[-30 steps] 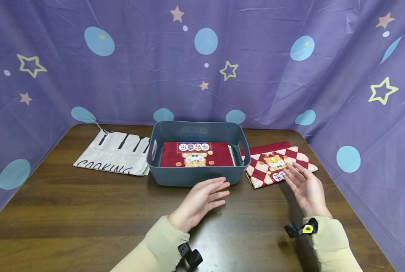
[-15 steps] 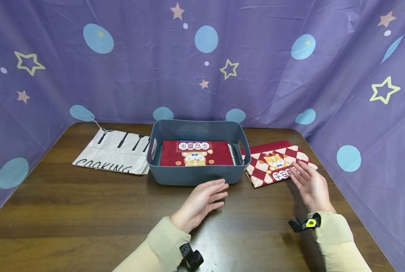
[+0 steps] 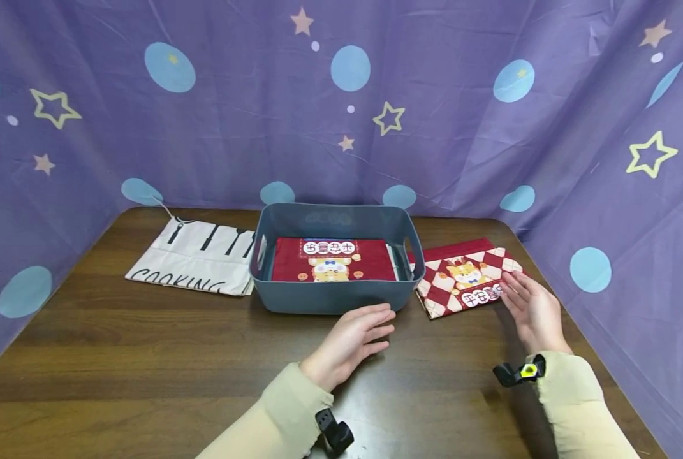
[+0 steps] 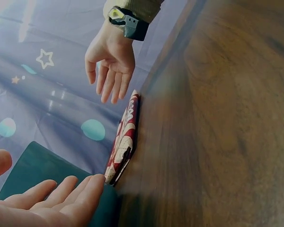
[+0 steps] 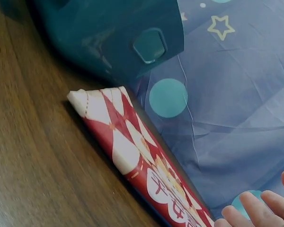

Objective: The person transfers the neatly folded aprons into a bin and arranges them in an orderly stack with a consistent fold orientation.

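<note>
Seemingly I'm at the reach: left hand (image 3: 349,341) and right hand (image 3: 536,315) empty, fingers loose; the folded checked cloth (image 3: 462,280) lies beside the plastic basket (image 3: 330,298). Gripping it calls for curling the right fingers.

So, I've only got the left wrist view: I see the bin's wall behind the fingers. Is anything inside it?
Observer: Yes, the head view shows a red cloth lying in the bin.
Operator: Neat! I see the checked cloth edge-on. What's pictured on it?
Observer: A cartoon animal with a blue bow tie.
Operator: And what lies on the bin's opposite side, away from that one?
Observer: A white cloth, printed with the word COOKING.
</note>
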`<state>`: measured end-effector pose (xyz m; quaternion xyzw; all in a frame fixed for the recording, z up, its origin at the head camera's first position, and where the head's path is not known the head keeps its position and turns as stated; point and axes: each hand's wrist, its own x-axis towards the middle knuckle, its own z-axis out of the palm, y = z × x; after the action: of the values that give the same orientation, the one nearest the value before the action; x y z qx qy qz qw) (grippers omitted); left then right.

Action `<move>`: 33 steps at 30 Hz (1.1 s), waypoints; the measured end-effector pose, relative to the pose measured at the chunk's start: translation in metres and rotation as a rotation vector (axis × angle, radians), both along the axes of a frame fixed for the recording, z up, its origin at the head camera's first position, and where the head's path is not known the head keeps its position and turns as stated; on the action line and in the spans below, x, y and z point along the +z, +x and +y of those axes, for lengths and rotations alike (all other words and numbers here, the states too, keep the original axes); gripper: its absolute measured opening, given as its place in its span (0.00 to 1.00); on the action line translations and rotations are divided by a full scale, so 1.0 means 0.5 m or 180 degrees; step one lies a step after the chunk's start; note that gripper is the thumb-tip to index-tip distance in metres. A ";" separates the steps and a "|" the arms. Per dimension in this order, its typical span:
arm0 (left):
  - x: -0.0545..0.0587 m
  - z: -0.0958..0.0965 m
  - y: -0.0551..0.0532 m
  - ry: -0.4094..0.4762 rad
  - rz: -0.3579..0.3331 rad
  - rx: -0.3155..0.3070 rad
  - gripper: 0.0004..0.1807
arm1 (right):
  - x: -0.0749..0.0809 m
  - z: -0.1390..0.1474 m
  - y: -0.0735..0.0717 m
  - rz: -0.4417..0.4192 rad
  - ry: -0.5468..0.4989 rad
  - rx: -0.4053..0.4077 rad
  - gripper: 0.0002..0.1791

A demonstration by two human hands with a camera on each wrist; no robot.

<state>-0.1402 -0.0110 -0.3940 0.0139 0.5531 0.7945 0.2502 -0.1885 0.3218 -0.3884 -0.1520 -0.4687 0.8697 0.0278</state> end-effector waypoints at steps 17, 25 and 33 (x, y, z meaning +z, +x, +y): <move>-0.005 0.038 0.000 -0.0361 -0.0091 -0.0003 0.29 | -0.009 0.031 -0.022 -0.0184 0.0416 -0.0386 0.05; -0.010 0.062 0.006 -0.0444 -0.0083 0.0061 0.30 | -0.016 0.050 -0.029 -0.0379 0.0653 -0.0457 0.11; -0.012 0.075 0.006 -0.0403 -0.0085 0.0073 0.31 | -0.022 0.062 -0.037 -0.0553 0.0710 -0.0559 0.06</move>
<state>-0.1374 0.0263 -0.3999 -0.0188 0.5990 0.7609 0.2488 -0.2071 0.3530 -0.3994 -0.2630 -0.5478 0.7902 0.0798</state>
